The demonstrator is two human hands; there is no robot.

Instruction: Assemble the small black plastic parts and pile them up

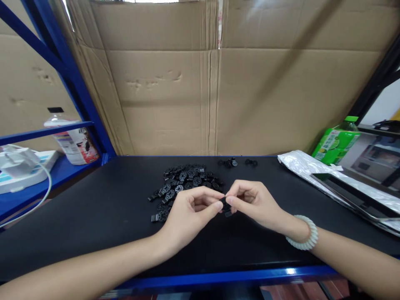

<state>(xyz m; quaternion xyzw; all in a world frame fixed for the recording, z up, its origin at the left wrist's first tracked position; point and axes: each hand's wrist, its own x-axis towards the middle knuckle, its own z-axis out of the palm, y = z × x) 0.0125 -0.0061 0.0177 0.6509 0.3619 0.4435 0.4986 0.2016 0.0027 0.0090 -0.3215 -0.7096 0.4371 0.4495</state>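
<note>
My left hand and my right hand meet above the black tabletop, both closed on one small black part. Fingertips and thumbs pinch it from either side and cover much of its shape. Just behind and to the left of my left hand lies a pile of black parts with round, perforated discs. Farther back, a few similar black pieces rest near the rear edge, with another small one to their right.
Silvery wrap and a dark flat device lie at the right, near a green bottle. On the left shelf are a white power strip and a bottle. Cardboard stands behind the black table.
</note>
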